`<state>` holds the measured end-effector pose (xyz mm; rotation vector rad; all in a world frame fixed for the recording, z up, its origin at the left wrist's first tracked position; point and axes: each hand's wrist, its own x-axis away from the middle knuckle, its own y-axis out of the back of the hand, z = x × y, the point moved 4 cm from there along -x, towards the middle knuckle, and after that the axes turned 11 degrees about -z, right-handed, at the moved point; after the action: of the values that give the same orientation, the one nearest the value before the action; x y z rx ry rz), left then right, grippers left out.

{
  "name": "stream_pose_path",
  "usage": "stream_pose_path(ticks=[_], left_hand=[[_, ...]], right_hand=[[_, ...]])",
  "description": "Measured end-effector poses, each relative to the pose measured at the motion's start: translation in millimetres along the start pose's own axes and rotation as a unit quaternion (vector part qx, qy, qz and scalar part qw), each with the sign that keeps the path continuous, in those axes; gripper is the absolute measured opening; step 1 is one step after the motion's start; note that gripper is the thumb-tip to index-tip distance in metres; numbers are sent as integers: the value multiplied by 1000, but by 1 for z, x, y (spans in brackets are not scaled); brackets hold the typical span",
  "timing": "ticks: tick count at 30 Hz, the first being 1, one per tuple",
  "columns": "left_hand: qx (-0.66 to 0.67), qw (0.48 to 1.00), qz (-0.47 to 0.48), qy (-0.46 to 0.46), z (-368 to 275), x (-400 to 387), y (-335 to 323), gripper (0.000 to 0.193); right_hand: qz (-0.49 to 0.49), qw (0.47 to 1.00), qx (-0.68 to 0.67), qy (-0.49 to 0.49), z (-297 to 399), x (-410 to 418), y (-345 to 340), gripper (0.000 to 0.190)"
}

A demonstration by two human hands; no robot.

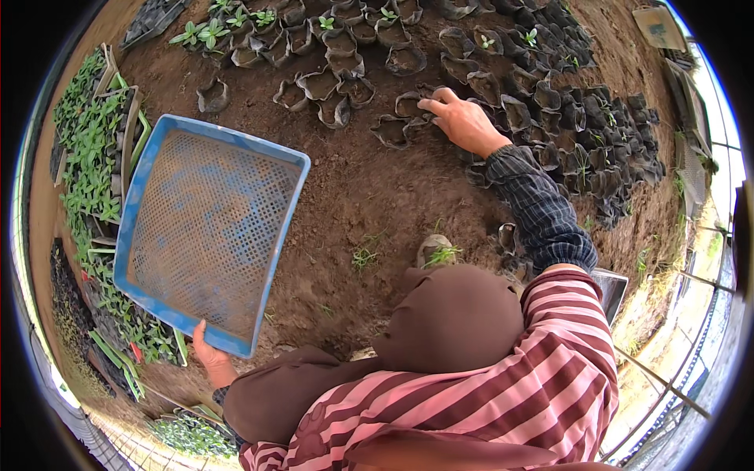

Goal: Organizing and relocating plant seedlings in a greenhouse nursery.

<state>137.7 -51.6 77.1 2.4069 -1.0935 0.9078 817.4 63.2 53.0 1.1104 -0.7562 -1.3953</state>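
My left hand [213,358] grips the lower rim of a blue plastic mesh tray [206,235], thumb over the edge. Soil smears the tray's perforated base, and it is tilted at my left side. Reaching forward, my right hand [468,123] has its fingertips at the rim of a black soil-filled nursery bag [407,105]. Whether the fingers pinch the bag is hard to see. Another nursery bag [391,132] stands just to the left of that hand, its top wrinkled and open.
Rows of black nursery bags [589,135] crowd the ground ahead and to the right. A few hold seedlings [213,33]. Trays of leafy seedlings [88,141] line the left. My shoe [435,247] rests on bare soil near a grass tuft [364,256].
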Motion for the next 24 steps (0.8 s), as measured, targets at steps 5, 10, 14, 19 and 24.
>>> stream_pose_path(ticks=[5, 10, 14, 19, 24], left_hand=[[-1, 999, -23, 42, 29, 2, 20, 41], [-21, 999, -15, 38, 49, -8, 31, 35], [-28, 999, 6, 45, 52, -14, 11, 41], [-1, 998, 43, 43, 43, -14, -49, 32], [24, 992, 121, 37, 46, -14, -99, 35]], right_hand=[[103, 991, 85, 22, -9, -8, -23, 18], [16, 1000, 16, 1, 4, -37, -9, 18], [-41, 999, 14, 7, 64, -53, 17, 16], [-1, 991, -79, 105, 181, -67, 2, 10], [60, 902, -134, 406, 323, -13, -57, 15]])
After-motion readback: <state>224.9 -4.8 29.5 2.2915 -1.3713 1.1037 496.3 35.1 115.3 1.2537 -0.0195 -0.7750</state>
